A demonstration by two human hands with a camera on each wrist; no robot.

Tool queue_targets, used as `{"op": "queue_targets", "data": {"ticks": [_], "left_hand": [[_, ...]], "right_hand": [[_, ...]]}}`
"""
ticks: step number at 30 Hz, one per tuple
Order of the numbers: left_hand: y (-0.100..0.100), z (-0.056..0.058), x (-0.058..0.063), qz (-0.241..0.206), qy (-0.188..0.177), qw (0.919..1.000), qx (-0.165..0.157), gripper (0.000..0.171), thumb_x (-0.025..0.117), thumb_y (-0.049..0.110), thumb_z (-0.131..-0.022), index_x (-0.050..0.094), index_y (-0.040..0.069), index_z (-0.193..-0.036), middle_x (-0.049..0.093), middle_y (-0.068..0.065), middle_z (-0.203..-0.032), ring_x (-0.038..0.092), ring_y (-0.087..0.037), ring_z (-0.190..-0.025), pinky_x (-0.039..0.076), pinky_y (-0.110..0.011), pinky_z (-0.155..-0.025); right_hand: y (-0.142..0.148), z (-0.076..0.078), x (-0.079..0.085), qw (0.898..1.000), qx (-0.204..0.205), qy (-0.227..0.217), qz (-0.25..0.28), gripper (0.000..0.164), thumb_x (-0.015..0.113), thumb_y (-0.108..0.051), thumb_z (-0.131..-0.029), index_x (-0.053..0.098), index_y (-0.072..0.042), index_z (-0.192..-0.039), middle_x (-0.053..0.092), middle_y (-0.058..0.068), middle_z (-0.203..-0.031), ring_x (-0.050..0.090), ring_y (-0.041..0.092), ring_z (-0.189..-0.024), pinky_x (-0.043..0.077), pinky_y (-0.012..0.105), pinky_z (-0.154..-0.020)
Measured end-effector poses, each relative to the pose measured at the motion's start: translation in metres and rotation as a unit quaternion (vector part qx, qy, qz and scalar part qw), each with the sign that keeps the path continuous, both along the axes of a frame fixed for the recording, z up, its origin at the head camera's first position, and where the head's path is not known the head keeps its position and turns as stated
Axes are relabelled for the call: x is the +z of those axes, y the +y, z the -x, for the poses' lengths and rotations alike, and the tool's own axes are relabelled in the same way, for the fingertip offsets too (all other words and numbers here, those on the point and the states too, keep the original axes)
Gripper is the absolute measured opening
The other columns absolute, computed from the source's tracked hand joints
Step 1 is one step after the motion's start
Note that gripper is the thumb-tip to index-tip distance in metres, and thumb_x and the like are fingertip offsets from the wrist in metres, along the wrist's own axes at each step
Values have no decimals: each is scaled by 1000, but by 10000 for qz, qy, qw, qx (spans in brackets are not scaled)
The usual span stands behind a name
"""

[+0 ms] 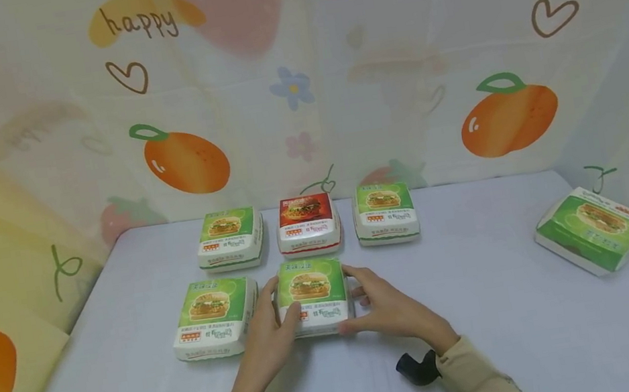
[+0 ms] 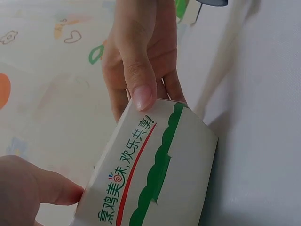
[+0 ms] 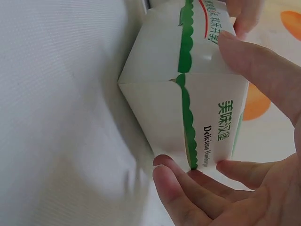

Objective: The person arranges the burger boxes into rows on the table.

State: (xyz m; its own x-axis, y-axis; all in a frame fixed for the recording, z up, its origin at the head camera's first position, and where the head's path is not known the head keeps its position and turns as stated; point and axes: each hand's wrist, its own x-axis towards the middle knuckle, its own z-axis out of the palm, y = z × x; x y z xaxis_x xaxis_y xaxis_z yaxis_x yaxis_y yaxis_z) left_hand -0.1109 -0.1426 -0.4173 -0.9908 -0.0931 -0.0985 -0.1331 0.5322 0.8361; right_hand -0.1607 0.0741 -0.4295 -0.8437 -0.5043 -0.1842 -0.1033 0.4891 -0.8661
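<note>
A green-and-white hamburger box (image 1: 311,288) sits on the white table between both hands, its burger picture facing up. My left hand (image 1: 267,340) grips its left side, with the thumb over the top face near the front. On the opposite side my right hand (image 1: 394,309) holds the box, thumb at the front corner and fingers along the side wall. Close up in the right wrist view, the fingers of the right hand (image 3: 254,188) bend round the carton (image 3: 207,108). The left thumb (image 2: 51,186) touches the carton's edge in the left wrist view.
Just left stands another green hamburger box (image 1: 214,319). Behind are a green box (image 1: 229,239), a red one (image 1: 308,225) and a further green one (image 1: 386,214) in a row. One more green box (image 1: 593,230) lies turned at the table's right edge. A printed cloth (image 1: 334,84) hangs behind.
</note>
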Motion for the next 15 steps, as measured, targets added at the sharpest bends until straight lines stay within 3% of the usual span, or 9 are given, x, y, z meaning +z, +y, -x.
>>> {"op": "queue_targets", "data": {"ticks": [15], "left_hand": [[-1,0,0,-28,4,10000,-41,61,48,17,-100,25,1,-154,25,-24,-160,21,-41,-150,20,-60,-120]], "right_hand": [[-1,-1,-3,9998,26,24,199,100,85,-36,-77,28,-8,-155,37,13,-155,54,31,-129,49,47,-104]]}}
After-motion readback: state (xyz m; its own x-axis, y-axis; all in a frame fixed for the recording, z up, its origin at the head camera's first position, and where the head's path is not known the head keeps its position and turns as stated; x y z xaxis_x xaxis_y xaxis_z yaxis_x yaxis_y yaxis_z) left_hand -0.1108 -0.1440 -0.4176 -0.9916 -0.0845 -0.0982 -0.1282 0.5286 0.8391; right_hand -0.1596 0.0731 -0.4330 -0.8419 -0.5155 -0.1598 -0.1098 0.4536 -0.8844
